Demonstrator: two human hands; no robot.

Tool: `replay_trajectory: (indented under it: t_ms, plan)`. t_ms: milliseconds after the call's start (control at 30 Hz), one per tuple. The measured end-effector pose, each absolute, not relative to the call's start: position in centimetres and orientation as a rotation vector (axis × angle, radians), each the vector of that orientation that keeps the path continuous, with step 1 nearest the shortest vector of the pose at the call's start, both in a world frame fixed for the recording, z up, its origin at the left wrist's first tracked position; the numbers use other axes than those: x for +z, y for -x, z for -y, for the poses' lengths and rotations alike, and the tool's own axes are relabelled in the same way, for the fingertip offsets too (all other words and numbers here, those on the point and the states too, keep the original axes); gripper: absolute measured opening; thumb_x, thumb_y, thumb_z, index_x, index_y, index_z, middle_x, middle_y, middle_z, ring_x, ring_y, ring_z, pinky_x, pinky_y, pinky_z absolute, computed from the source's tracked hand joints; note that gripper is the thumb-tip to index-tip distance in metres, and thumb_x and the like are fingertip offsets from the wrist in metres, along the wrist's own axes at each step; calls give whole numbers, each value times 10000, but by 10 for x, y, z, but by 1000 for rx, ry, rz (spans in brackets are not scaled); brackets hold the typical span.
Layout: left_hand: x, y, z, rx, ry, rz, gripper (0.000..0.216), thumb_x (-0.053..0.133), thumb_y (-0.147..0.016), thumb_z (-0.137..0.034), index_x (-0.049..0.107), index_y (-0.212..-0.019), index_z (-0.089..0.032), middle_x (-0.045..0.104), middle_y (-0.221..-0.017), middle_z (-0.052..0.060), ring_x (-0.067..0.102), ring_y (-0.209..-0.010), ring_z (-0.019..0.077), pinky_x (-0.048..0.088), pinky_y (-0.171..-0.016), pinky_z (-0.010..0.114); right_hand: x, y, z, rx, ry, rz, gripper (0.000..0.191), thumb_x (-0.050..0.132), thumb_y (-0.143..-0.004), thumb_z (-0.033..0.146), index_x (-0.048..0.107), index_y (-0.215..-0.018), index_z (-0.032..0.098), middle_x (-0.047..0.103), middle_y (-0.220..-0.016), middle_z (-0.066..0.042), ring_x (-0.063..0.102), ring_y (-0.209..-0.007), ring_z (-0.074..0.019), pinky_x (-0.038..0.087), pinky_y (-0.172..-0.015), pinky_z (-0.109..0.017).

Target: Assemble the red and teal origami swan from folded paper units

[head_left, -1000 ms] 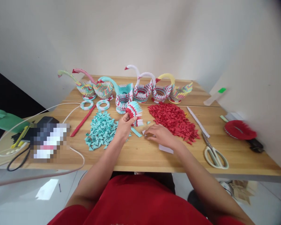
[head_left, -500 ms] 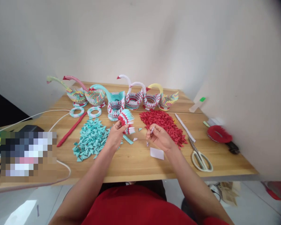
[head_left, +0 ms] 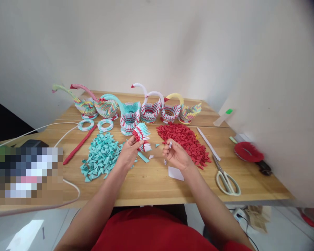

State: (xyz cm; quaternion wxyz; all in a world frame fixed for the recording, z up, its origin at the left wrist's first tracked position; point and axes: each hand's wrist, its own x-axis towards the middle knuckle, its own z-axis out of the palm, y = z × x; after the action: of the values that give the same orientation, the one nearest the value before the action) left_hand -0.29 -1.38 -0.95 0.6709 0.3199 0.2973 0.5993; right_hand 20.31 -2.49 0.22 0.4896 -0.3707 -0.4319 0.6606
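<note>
My left hand point(head_left: 129, 150) is closed on the edge of a half-round folded-paper body point(head_left: 141, 134) with red, white and turquoise rows, its points facing right. To the right of it, my right hand point(head_left: 176, 155) pinches a small white folded-paper piece point(head_left: 170, 144) between thumb and finger. Another small white piece point(head_left: 165, 161) shows just below these fingers; whether they hold it I cannot tell. A heap of red paper triangles point(head_left: 184, 139) lies behind my right hand, and a heap of turquoise triangles point(head_left: 102, 157) lies left of my left hand. Under my right wrist is a white paper sheet point(head_left: 176, 173).
Several paper swans point(head_left: 129, 120) stand along the back. Two paper rings point(head_left: 105, 125) and a red paper strip point(head_left: 80, 144) lie at left, near a white cable point(head_left: 77, 190). Scissors point(head_left: 227, 181), a white strip point(head_left: 208, 143) and a red brush-like object point(head_left: 248, 152) lie at right.
My right hand has turned slightly, so the white piece in its pinch stands more upright. My left hand keeps its hold on the paper body. The view has shifted a little.
</note>
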Motion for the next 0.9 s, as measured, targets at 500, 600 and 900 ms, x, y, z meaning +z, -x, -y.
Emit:
replay_trajectory:
  t_ms: [500, 600, 900]
  plan:
    - [-8, 1, 14, 1364, -725, -684, 445, 860, -607, -266, 685, -1004, -166, 730, -997, 56, 666, -961, 225, 492, -864, 327, 14, -177, 6, 1139, 1131, 1457, 240, 702, -752, 430, 672, -821, 202, 660, -666, -2, 604, -623, -153, 500, -626, -281]
    - [-9, 1, 14, 1372, -724, -674, 423, 852, -623, -278, 687, -997, -169, 733, -988, 56, 669, -954, 221, 488, -870, 327, 4, -174, 1, 1200, 1100, 1409, 274, 731, -735, 429, 697, -871, 194, 692, -700, -17, 629, -643, -162, 512, -666, -304]
    - [-7, -1, 18, 1337, -707, -653, 417, 852, -645, -280, 683, -1011, -175, 728, -1011, 56, 673, -933, 213, 496, -833, 312, -19, -179, -3, 1219, 1054, 1312, 281, 788, -703, 454, 694, -792, 205, 696, -687, -10, 629, -646, -159, 496, -677, -297]
